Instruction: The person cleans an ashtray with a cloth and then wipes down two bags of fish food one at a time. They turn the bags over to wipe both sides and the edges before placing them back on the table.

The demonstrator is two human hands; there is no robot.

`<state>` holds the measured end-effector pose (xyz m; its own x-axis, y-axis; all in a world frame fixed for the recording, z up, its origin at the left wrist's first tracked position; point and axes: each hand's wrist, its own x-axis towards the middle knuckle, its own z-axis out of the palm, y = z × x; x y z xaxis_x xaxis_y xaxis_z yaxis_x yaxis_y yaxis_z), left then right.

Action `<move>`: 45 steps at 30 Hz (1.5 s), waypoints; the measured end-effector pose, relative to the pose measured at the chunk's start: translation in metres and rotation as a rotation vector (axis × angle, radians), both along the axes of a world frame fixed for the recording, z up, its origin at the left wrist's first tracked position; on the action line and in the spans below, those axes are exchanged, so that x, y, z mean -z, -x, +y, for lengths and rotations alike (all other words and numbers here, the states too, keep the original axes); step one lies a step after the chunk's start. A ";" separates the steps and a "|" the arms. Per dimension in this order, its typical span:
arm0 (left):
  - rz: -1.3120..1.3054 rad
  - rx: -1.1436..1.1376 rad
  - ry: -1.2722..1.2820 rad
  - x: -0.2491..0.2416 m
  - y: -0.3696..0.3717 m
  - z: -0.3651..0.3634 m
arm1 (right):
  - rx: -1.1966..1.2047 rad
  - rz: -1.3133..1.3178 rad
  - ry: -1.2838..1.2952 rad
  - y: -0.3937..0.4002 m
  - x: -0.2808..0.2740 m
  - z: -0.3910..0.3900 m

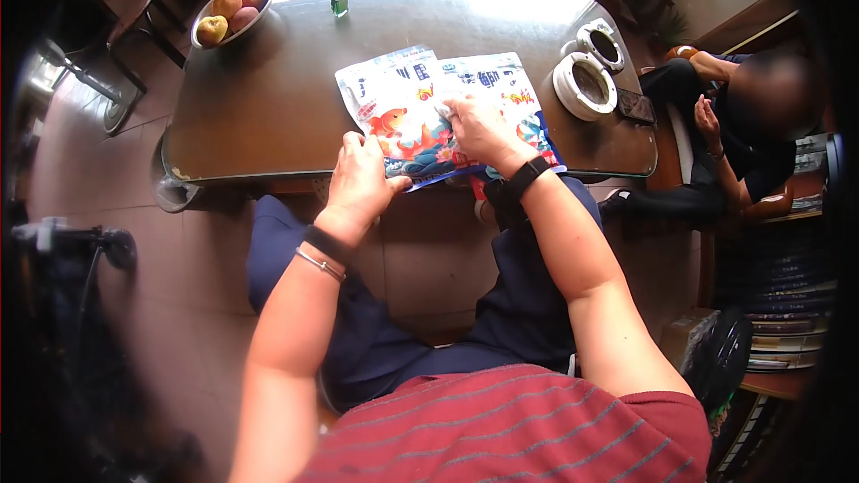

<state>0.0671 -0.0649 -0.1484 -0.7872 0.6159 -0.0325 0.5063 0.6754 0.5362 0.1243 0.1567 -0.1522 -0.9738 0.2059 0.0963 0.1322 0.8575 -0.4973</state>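
A brown table (286,107) with rounded corners fills the upper middle, its far side bright with glare. A person in dark clothes (765,139) sits beyond its right end.

Two glossy printed bags lie side by side near the table's front edge, their inner sides meeting or overlapping. The left bag (407,80) spans the space between the hands; the right bag (528,112) lies partly beneath the right hand. The left hand (358,177) is on the left bag's lower left edge, fingers bent, thumb along the bottom; how firmly it holds, I cannot tell. The right hand (488,132) has its fingers curled where the bags meet, and which bag they pinch is unclear. The hands are apart.

Both bags carry large dark blue characters across the top and red and yellow lettering below, too blurred to read surely. An orange fish, pink flowers and blue waves decorate the left bag.

At the far left corner is a bowl (199,29) of fruit (226,4). Two round white pots (562,91) stand right of the bags, a dark phone (636,107) beside them. A small green bottle (339,5) stands behind the bags.
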 end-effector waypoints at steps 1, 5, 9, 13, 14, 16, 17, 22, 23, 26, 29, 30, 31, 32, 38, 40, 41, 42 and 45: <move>0.013 0.005 -0.008 0.001 0.000 -0.001 | -0.040 -0.026 0.044 0.000 -0.001 -0.005; 0.029 0.009 -0.023 0.005 0.001 -0.002 | -0.409 0.171 0.137 -0.012 -0.004 -0.064; 0.048 0.019 -0.039 0.012 0.002 -0.004 | -0.437 0.000 0.138 -0.015 -0.010 -0.048; 0.016 0.006 0.006 -0.001 0.001 -0.002 | -0.092 -0.055 0.114 -0.015 -0.025 0.008; 0.012 0.008 0.005 -0.002 0.002 -0.002 | -0.040 0.058 -0.011 -0.015 -0.011 0.025; 0.012 0.012 0.020 -0.004 0.003 -0.005 | 0.097 -0.006 -0.042 -0.023 -0.034 0.035; -0.013 0.001 0.036 -0.008 0.003 -0.005 | 0.099 0.106 -0.062 -0.024 -0.031 0.040; -0.005 0.006 0.062 -0.006 0.004 -0.012 | -0.049 0.001 0.118 -0.028 -0.029 0.006; -0.001 0.009 0.065 -0.006 0.005 -0.012 | -0.133 0.004 0.151 -0.029 -0.022 -0.007; -0.007 0.020 0.085 -0.009 0.007 -0.012 | -0.499 0.234 0.065 -0.028 0.001 -0.033; -0.013 0.022 0.114 -0.015 0.006 -0.009 | -0.567 0.112 0.028 -0.035 -0.011 -0.051; -0.008 0.016 0.130 -0.016 0.005 -0.010 | -0.537 0.099 0.028 -0.036 -0.013 -0.052; -0.006 0.018 0.132 -0.015 0.005 -0.010 | -0.534 0.101 0.029 -0.036 -0.014 -0.049; 0.005 0.015 0.144 -0.015 0.005 -0.010 | -0.501 0.039 0.028 -0.038 -0.015 -0.042; -0.008 -0.018 0.144 -0.022 0.003 -0.008 | -0.140 -0.446 -0.017 -0.054 -0.064 0.026; -0.020 -0.006 0.135 -0.021 0.005 -0.007 | 0.087 -0.236 0.140 -0.063 -0.063 0.053; -0.017 -0.005 0.132 -0.022 0.006 -0.007 | 0.115 0.035 0.087 -0.065 -0.046 0.075; -0.038 -0.018 0.094 -0.023 0.007 -0.007 | 0.145 0.186 -0.018 -0.065 -0.049 0.083; -0.003 -0.008 -0.030 -0.022 0.008 -0.001 | 0.288 0.181 0.014 -0.066 -0.036 0.097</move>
<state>0.0587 -0.0660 -0.1267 -0.7918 0.6106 -0.0163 0.4997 0.6629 0.5576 0.1903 0.2542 -0.1158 -0.8428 0.4727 0.2573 0.2765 0.7905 -0.5465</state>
